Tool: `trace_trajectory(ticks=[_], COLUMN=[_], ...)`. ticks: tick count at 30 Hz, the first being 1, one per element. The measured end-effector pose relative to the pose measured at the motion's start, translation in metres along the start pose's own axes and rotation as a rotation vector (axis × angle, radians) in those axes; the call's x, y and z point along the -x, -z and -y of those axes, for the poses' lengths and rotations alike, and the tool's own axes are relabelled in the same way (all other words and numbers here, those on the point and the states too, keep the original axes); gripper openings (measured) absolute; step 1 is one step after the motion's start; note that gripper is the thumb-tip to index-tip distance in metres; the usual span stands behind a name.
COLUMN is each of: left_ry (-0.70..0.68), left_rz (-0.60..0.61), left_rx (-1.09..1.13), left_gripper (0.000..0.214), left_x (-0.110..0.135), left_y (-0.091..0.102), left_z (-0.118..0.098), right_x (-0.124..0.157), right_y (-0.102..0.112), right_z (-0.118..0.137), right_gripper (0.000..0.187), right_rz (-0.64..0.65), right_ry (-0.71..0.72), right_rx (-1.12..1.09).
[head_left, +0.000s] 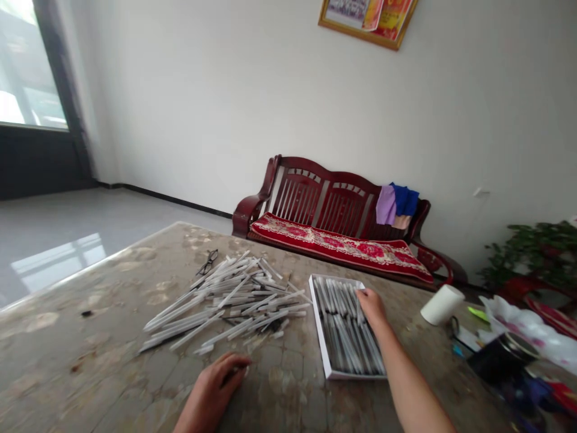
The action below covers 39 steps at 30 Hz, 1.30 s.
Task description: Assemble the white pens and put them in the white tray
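Observation:
A loose heap of thin grey-white pens (229, 300) lies spread on the stone-patterned table (90, 337). To its right stands a shallow white box (318, 319) filled with several pens laid side by side. My right hand (370, 304) rests on the pens at the far end of the box, its fingers curled down onto them. My left hand (216, 385) lies on the table near the front edge, below the heap, with its fingers curled around a thin dark object that I cannot make out.
Black glasses (208, 262) lie beyond the heap. A white paper roll (442, 304), a dark jar (500, 358), plastic bags and clutter fill the table's right side. A red wooden bench (333, 234) and a potted plant (536, 252) stand behind.

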<state>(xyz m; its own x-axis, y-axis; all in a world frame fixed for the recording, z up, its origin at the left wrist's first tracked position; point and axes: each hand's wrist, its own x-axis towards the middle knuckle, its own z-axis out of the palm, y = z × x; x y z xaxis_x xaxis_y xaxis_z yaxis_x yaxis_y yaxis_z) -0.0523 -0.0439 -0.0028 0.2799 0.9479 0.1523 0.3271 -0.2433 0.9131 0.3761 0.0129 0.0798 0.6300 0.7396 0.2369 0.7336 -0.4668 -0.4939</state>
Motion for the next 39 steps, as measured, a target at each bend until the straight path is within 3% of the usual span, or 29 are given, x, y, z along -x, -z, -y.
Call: trace_trajectory(ticks=[5, 10, 13, 16, 19, 27, 39], left_ry=[0.030, 0.030, 0.014, 0.001, -0.011, 0.006, 0.045], left_rz=[0.025, 0.057, 0.073, 0.085, 0.076, 0.037, 0.065], left_rx=[0.007, -0.013, -0.044, -0.064, -0.043, 0.013, -0.093], left_gripper=[0.018, 0.020, 0.019, 0.019, 0.020, 0.021, 0.024], left_x=[0.002, 0.003, 0.003, 0.004, 0.005, 0.002, -0.006], left_y=[-0.002, -0.004, -0.005, -0.006, -0.005, -0.005, -0.006], left_z=[0.000, -0.001, -0.002, -0.004, -0.006, -0.009, -0.016], right_x=[-0.020, -0.008, 0.031, 0.086, 0.126, 0.136, 0.142], right_y=[-0.009, -0.015, -0.029, -0.047, -0.063, -0.077, -0.086], right_z=[-0.007, 0.014, 0.051, 0.093, 0.118, 0.115, 0.104], right_gripper=[0.024, 0.027, 0.024, 0.023, 0.026, 0.013, 0.019], right_rz=[0.115, 0.122, 0.171, 0.315, 0.305, 0.245, 0.177], right_ry=[-0.068, 0.035, 0.260, 0.686, 0.858, 0.867, 0.897], right_rx=[0.225, 0.300, 0.223, 0.060, 0.124, 0.360, 0.486])
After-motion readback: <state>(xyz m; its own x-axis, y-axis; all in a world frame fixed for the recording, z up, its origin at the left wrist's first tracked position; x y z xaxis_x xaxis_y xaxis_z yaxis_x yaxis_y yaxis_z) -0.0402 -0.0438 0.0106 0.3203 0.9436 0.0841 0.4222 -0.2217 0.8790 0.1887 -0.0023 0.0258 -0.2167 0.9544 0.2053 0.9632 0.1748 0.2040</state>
